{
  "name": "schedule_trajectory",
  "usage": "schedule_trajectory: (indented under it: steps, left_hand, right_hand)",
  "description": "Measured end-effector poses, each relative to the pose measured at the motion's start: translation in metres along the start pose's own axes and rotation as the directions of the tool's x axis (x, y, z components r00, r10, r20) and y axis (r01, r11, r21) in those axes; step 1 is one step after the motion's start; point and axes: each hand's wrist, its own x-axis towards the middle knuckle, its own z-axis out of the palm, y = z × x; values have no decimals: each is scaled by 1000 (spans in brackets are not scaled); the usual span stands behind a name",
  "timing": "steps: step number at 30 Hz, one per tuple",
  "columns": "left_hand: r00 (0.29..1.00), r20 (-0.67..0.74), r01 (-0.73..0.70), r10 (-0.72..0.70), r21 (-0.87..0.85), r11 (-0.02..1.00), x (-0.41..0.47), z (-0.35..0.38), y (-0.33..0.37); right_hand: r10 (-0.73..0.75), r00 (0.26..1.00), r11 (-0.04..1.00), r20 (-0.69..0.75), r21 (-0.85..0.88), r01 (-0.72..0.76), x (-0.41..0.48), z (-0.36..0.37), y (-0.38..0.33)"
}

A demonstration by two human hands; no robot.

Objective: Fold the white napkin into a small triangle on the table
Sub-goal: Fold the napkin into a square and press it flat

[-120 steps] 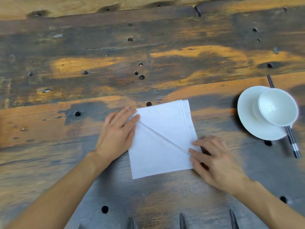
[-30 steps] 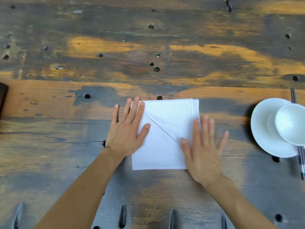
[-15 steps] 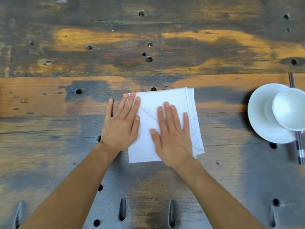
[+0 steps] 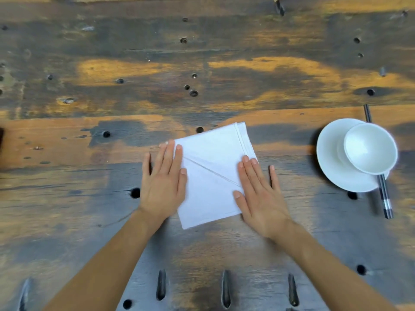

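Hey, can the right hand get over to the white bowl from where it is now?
Probably yes. The right hand lies flat on the napkin's right edge, and only bare table shows between it and the bowl on its plate.

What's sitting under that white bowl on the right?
The white bowl rests on a white plate, with dark chopsticks running beneath them. The bowl hides the plate's middle and the chopsticks' midsection.

One napkin (image 4: pixel 213 173), two hands, left (image 4: pixel 162 182) and right (image 4: pixel 261 194), one saucer (image 4: pixel 332 169), one bowl (image 4: pixel 370 151), one pair of chopsticks (image 4: pixel 385 198), one tabletop (image 4: pixel 202 63)
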Motion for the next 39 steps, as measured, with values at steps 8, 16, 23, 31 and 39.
schedule_trajectory:
  steps: [8, 16, 23, 31, 39]
  left_hand:
    - [996, 7, 93, -93, -41, 995, -48, 1, 47]
    - [971, -103, -225, 215, -97, 969, 37, -33, 47]
    - [904, 22, -428, 428, 79, 900, 6, -9, 39]
    - [951, 16, -309, 309, 37, 950, 7, 7, 33]
    - [970, 75, -235, 232, 43, 971, 16, 18, 43]
  right_hand:
    - [-129, 989, 991, 67, -12, 130, 24, -55, 79]
    - [53, 975, 947, -216, 322, 20, 52, -69, 36]
    - [-188, 962, 978, -196, 48, 201, 29, -35, 29]
    - [-29, 995, 1000, -92, -13, 28, 14, -21, 52]
    - [-353, 932, 929, -77, 88, 359, 94, -37, -15]
